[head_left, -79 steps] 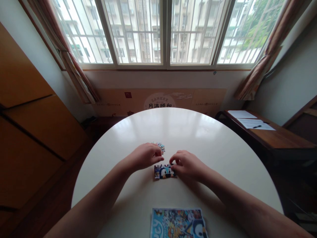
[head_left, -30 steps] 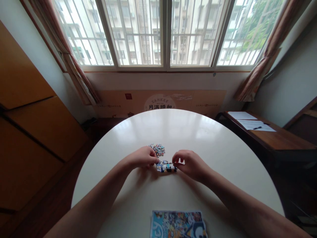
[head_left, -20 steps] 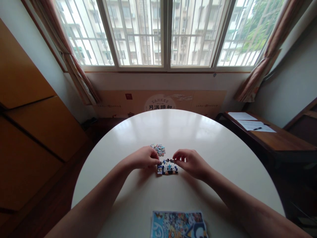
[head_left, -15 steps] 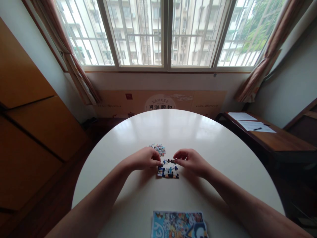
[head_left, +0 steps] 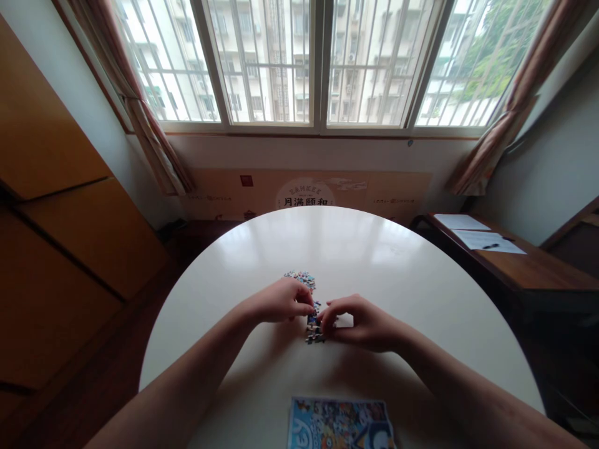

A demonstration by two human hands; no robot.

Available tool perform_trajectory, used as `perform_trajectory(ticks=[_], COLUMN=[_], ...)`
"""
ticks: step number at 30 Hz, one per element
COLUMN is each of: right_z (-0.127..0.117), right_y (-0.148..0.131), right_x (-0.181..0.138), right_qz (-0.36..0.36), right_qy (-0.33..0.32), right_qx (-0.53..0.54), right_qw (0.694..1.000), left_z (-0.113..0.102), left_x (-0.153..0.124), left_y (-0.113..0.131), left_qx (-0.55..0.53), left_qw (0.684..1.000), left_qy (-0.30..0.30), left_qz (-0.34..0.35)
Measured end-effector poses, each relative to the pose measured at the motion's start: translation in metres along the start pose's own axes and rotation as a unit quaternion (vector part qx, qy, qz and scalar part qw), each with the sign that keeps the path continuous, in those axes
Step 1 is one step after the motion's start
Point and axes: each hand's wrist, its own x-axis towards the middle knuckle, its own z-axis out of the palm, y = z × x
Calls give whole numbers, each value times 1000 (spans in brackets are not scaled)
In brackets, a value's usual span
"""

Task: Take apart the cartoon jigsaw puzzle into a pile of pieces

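A small, partly assembled jigsaw puzzle (head_left: 313, 327) lies on the white round table (head_left: 262, 393), with knobbed edges showing at its near side. My left hand (head_left: 283, 300) is closed in a pinch at the puzzle's upper left edge. Over its right part, my right hand (head_left: 362, 322) curves with fingers bent and thumb low, gripping that side. The right fingers cover much of the puzzle, so its right half is mostly hidden. Just beyond my left hand sits a heap of loose jigsaw pieces (head_left: 302, 277), partly behind the fingers.
A colourful picture sheet or box lid (head_left: 341, 424) lies at the table's near edge. To the right, a wooden side table (head_left: 547, 265) carries papers (head_left: 486, 241) and a pen. Barred windows and a printed cardboard panel (head_left: 346, 187) are beyond the table.
My right hand has come down and toward me, now covering the puzzle's right part. The puzzle looks turned, with a different edge facing me. My left hand shifted slightly right.
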Motion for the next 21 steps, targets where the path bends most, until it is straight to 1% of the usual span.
perform_trajectory(ticks=[5,9,13,17,21], right_z=[2,3,4,3,2], right_y=[-2,-1,3,4,2], right_x=[-1,0,1,2,2], right_qz=[-27,-22,-20,-27,-28], right_qy=[8,-1,-13,-18,-21], right_qx=[-61,-83,-85,-79,-80], right_qw=[998,996,996,996,996], left_z=[3,5,6,7,7], left_x=[2,4,6,6,6], left_y=[0,0,2,3,4], left_qx=[-7,28,54,55,58], left_qw=[1000,1000,998,998,998], left_qy=[-2,11,16,16,20], left_qz=[-14,4,10,-8,-4])
